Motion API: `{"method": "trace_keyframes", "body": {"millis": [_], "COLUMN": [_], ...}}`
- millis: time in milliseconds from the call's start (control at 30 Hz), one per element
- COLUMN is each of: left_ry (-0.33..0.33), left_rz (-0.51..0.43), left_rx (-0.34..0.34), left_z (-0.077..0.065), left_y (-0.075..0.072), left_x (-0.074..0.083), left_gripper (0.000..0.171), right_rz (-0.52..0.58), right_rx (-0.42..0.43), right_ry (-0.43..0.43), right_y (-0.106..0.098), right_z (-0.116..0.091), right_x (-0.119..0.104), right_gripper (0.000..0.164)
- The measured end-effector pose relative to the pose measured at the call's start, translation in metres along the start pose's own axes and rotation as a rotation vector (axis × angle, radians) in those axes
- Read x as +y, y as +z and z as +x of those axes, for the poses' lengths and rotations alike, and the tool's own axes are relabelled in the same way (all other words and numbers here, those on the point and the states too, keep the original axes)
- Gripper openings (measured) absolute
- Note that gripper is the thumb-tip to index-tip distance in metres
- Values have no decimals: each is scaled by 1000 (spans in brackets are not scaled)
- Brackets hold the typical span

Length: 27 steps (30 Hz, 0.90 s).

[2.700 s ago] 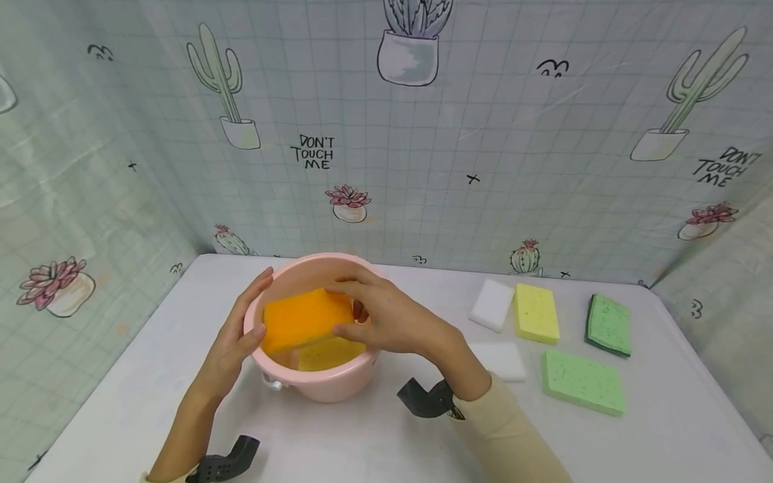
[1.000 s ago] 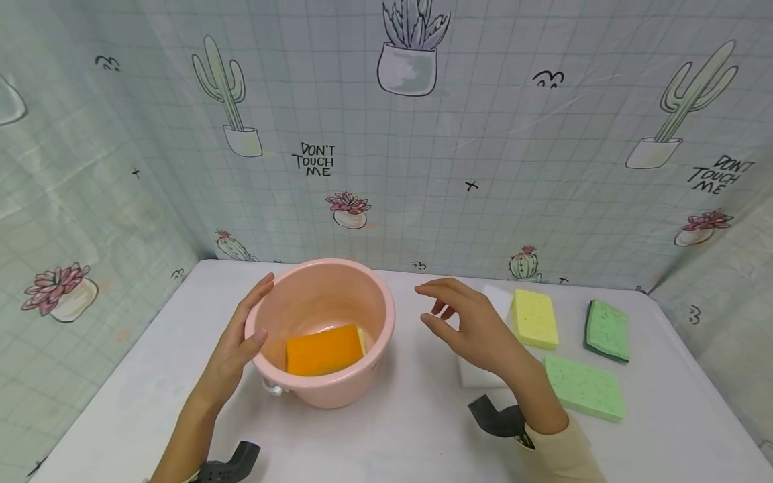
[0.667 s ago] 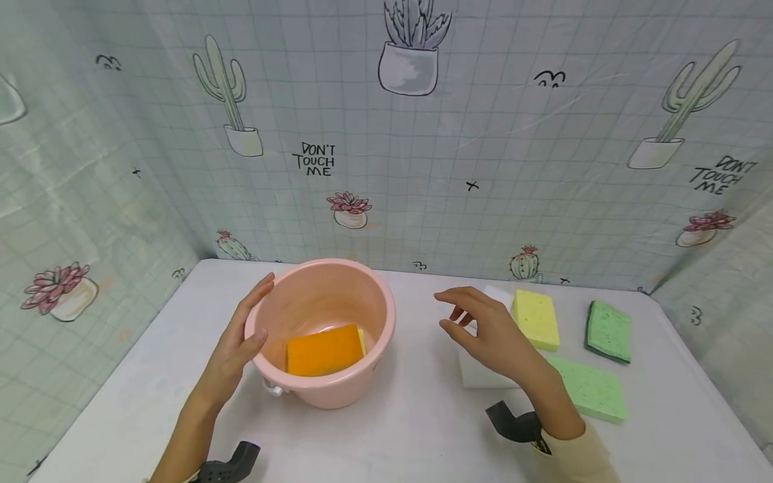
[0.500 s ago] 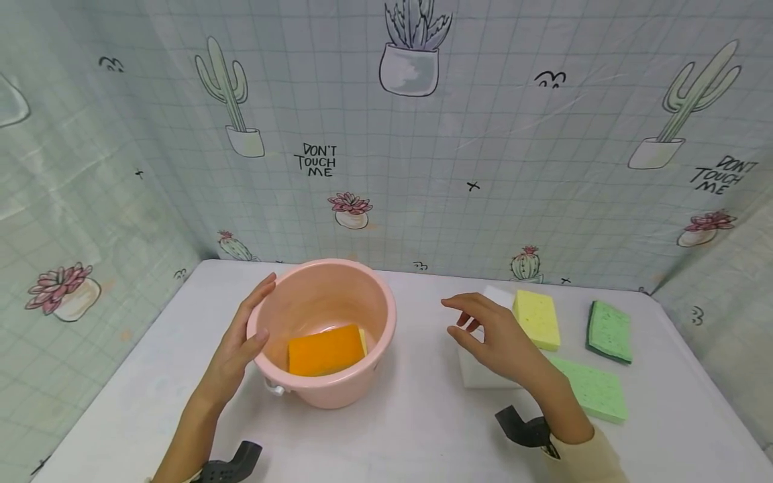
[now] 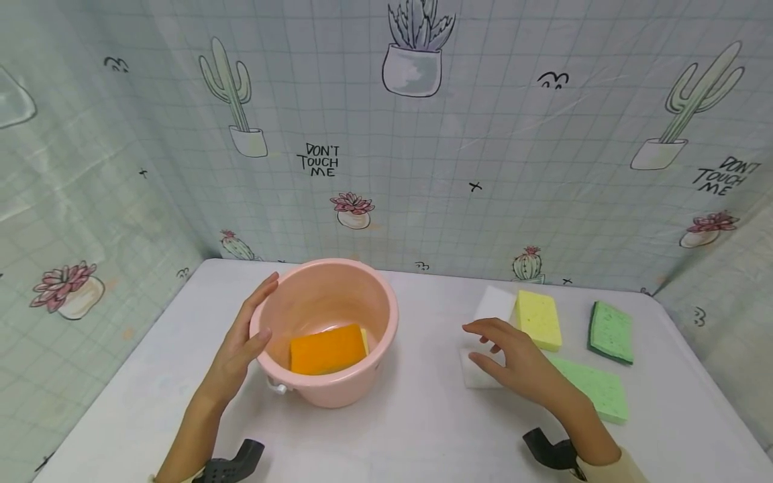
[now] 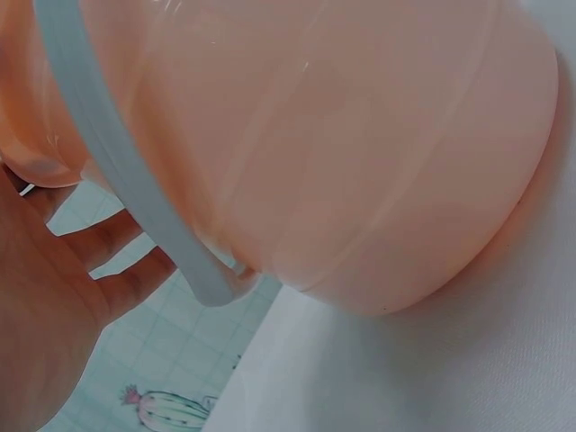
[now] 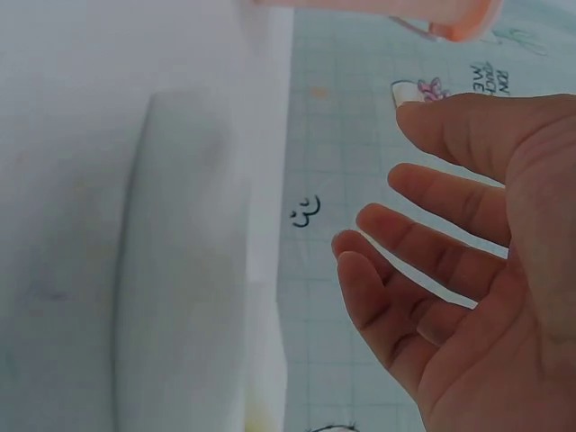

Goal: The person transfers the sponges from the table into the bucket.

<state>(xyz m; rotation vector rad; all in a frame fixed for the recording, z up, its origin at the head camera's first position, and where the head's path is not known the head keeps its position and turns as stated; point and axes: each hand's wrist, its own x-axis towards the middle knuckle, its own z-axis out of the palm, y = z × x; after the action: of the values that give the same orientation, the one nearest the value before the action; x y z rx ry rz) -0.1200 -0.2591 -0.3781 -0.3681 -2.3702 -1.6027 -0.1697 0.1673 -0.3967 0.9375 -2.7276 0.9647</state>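
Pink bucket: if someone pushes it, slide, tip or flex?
The pink bucket may tip if pushed high, since its base looks narrower than its rim. It's probably light for its size: the wall looks thin, and the orange sponge inside likely adds little. Its glossy surface could feel slippery.

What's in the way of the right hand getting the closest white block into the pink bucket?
Nothing visible: just air between the right hand and the white block. From there to the pink bucket, probably only its raised rim needs clearing.
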Motion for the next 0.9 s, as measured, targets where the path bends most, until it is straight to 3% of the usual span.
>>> {"method": "trace_keyframes", "body": {"millis": [467,900], "left_ry": [5,-24], "left_rz": [1,23], "left_rx": [-15,15], "left_z": [1,0], "left_y": [-2,2], "left_x": [-3,0], "left_gripper": [65,64], "right_rz": [-67,-90], "right_rx": [-39,-51], "right_ry": [128,152], "right_y": [0,-3], "right_z": [-29,-39], "right_x": [24,42], "right_gripper": [41,50]}}
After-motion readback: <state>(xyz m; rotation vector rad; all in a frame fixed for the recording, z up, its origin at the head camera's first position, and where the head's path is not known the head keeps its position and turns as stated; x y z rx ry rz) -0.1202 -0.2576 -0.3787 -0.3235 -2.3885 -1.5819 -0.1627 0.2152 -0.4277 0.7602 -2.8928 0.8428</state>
